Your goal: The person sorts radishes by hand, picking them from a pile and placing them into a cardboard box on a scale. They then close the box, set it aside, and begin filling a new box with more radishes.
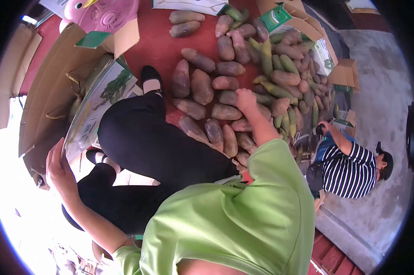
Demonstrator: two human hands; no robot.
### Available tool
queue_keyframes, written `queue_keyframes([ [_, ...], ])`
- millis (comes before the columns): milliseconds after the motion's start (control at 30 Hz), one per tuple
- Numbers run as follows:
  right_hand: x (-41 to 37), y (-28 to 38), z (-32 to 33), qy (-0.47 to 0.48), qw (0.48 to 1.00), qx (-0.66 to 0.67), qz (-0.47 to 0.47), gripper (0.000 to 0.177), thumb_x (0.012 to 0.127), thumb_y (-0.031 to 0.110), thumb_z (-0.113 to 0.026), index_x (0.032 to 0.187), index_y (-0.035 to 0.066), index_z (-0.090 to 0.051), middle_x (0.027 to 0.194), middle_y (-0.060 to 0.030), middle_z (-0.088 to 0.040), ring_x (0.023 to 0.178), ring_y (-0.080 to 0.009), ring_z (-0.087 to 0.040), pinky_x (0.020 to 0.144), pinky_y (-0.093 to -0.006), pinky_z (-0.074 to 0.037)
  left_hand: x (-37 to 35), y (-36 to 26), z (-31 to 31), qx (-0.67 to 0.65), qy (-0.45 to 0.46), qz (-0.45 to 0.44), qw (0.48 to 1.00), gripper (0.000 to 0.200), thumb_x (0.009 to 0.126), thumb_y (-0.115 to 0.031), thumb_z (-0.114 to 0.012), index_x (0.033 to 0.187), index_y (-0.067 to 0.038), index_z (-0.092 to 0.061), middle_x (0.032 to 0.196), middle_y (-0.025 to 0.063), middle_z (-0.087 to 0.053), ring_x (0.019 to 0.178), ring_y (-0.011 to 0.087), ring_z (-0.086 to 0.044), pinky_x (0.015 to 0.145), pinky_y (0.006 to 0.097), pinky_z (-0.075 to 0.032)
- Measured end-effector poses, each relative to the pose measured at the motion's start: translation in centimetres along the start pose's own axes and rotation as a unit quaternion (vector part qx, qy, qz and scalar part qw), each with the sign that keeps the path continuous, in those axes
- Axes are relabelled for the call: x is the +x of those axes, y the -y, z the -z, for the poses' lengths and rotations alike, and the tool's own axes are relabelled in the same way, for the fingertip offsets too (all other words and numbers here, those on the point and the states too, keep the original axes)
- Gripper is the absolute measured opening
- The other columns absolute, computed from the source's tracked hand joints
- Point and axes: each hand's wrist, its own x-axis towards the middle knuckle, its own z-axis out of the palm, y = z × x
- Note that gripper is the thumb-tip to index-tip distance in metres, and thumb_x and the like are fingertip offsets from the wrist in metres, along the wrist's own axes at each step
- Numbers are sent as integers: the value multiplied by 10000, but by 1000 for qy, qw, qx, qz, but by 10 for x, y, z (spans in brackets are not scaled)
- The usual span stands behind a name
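My right hand (246,99) reaches into a spread of oblong purple-brown fruits, its fingers closed round one purple fruit (227,97) among the others. More of these fruits, such as a large one (202,87), lie close by on the red floor covering (159,50). Off to the left, my left hand (60,172) is at the near edge of a cardboard box (97,101) printed with a green tree, its fingers closed on that edge. Inside the box, a few greenish fruits (100,68) partly show; the rest is hidden by the flaps.
A heap of green and purple fruits (287,78) lies to the right, beside an opened carton (324,50). A person in a striped shirt (349,169) is beyond it on the grey floor. A pink bird-shaped plastic item (104,16) stands at the upper left.
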Motion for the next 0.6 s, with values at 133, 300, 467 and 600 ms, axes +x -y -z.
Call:
queue_keyframes([
  [133,3,-18,23,60,991,-123,14,376,753,201,-603,1115,111,-553,1166,-62,-549,1133,-257,-485,881,-457,-422,-1,-3,-2,0,-1,-7,1000,342,817,55,-494,1103,-75,-628,1051,113,-627,974,265,-608,817,348,-475],
  [300,3,-25,36,93,988,-121,29,488,769,275,-573,1208,73,-507,1210,-81,-523,1153,-266,-468,923,-470,-381,-3,-5,-5,9,0,15,1000,352,820,65,-488,1111,-77,-626,1067,113,-623,1009,275,-590,924,385,-434],
  [467,30,-57,8,226,962,-153,7,462,818,166,-548,1274,194,-478,1258,-57,-471,1177,-275,-458,940,-476,-413,-5,4,-10,18,-6,13,1000,411,794,102,-469,1131,-82,-615,1092,99,-619,1052,276,-568,1019,417,-369],
  [600,38,-65,-4,207,959,-194,29,409,798,119,-569,1200,187,-533,1197,-63,-496,1130,-274,-497,883,-442,-462,-6,5,-10,2,5,18,1000,469,752,134,-446,1141,-73,-607,1099,92,-619,1071,265,-559,1032,409,-356],
])
